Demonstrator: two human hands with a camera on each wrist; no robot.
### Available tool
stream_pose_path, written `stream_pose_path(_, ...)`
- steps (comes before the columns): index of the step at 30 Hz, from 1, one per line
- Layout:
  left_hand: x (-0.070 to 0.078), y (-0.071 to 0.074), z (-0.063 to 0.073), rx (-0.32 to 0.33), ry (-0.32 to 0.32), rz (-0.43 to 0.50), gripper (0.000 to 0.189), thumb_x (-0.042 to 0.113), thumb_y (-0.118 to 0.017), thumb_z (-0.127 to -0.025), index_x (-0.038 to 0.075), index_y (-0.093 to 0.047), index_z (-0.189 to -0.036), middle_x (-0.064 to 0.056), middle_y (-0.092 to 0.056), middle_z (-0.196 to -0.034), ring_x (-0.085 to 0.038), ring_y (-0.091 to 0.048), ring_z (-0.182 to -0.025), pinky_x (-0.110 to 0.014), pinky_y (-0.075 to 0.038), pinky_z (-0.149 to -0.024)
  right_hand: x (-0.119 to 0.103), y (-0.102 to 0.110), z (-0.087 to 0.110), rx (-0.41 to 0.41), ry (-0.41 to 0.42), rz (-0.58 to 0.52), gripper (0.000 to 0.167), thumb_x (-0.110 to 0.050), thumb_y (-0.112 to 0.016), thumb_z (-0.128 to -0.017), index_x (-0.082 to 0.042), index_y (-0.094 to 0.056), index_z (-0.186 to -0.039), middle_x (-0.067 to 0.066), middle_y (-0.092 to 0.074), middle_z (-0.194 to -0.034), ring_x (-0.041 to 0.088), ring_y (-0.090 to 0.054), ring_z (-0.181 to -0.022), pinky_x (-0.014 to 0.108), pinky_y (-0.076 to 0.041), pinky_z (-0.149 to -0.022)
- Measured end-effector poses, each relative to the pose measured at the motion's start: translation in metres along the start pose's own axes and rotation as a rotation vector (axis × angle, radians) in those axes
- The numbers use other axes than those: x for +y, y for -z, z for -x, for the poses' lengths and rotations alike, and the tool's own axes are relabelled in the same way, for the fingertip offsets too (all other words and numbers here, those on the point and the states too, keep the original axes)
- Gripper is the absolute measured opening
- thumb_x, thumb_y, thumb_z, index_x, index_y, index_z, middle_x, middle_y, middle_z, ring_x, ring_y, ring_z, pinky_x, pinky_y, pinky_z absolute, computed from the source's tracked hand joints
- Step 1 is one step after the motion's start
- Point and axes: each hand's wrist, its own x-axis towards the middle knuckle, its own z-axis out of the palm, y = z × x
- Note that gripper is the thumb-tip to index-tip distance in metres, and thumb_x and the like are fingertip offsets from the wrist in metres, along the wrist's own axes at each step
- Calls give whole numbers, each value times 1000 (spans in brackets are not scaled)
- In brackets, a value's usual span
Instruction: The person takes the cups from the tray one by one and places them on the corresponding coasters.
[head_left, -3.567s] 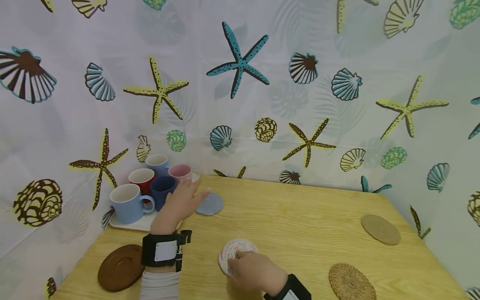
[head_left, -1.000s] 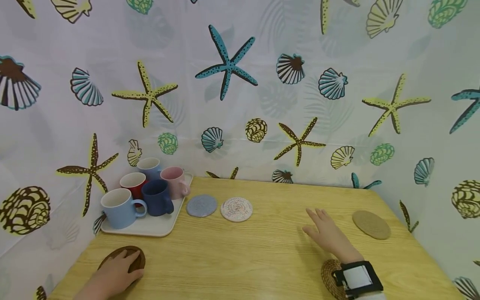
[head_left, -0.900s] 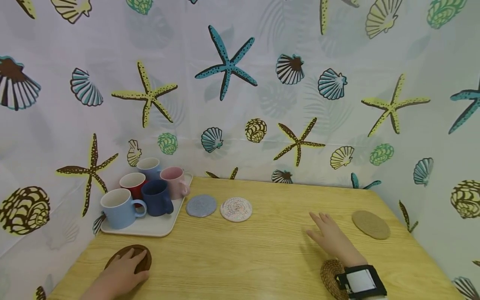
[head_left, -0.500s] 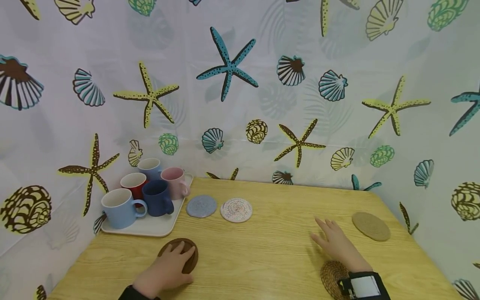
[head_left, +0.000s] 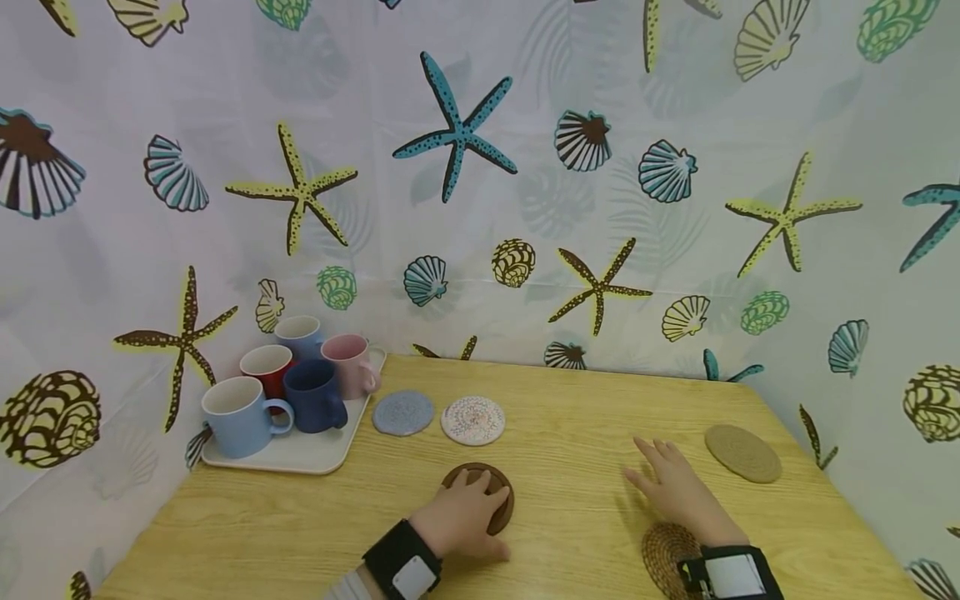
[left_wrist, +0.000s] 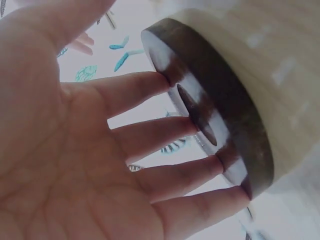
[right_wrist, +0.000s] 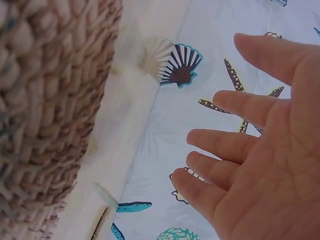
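Note:
A round dark-brown wooden coaster [head_left: 498, 520] lies flat on the table, front centre. My left hand [head_left: 459, 517] rests on it with fingers spread. In the left wrist view, straight fingertips touch the face of the coaster [left_wrist: 222, 90], beside its shallow round recess. My right hand [head_left: 678, 490] is held over the table at the right, fingers extended, holding nothing. Close to its wrist lies a woven rattan coaster [head_left: 663, 560], partly covered by the wrist strap; in the right wrist view this coaster [right_wrist: 55, 110] fills the left side, apart from the fingers.
A white tray [head_left: 311, 454] at the left bears several mugs, among them a light-blue mug [head_left: 238, 421] and a navy mug [head_left: 311, 400]. A grey-blue coaster [head_left: 403, 412] and a speckled white coaster [head_left: 472, 419] lie side by side. A tan coaster [head_left: 742, 454] is at the right.
The speckled coaster, earlier under my right hand, now lies beside the grey-blue one. My left hand has slid the brown coaster rightward from the left edge to the centre. My right hand has moved right.

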Motion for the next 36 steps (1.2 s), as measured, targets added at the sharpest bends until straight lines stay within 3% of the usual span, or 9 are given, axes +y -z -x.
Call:
stream_pose_path(8,32,1,-39,18,-25,-29,79,63,-70,-78,31,-43,-146,-5,-40,-154,-41,-33,-143,-63,-38,-105,1,-1,0,-1,-4,-8,63,-32,-55,-99,5,-36,-146,45,-29,-144,64,-18,-135,75,-27,-101)
stream_pose_path(15,52,3,-63,50,7,-57,77,64,-67,-80,33,-43,-146,-2,-38,-155,-39,-33,-143,-61,-36,-108,2,-1,1,11,-5,5,62,-33,-55,-99,4,-38,-146,45,-29,-144,63,-20,-135,75,-28,-101)
stream_pose_path(21,62,9,-77,57,29,-52,76,67,-62,-82,36,-39,-148,-1,-34,-158,-37,-28,-146,-58,-32,-112,4,-2,1,8,-8,11,62,-32,-56,-98,4,-38,-145,45,-29,-143,64,-20,-135,75,-27,-101)
stream_pose_path(27,72,15,-93,106,70,-36,81,70,-61,-81,34,-37,-149,-3,-32,-159,-35,-27,-147,-56,-30,-114,5,1,0,-4,-28,24,63,-34,-55,-98,4,-38,-145,44,-30,-144,63,-20,-135,74,-28,-102)
stream_pose_path(36,70,21,-118,122,108,-43,84,72,-59,-81,31,-35,-150,-3,-30,-160,-35,-24,-148,-57,-28,-116,6,-1,1,-6,-26,7,62,-34,-55,-99,4,-38,-145,44,-29,-144,63,-20,-135,74,-29,-101)
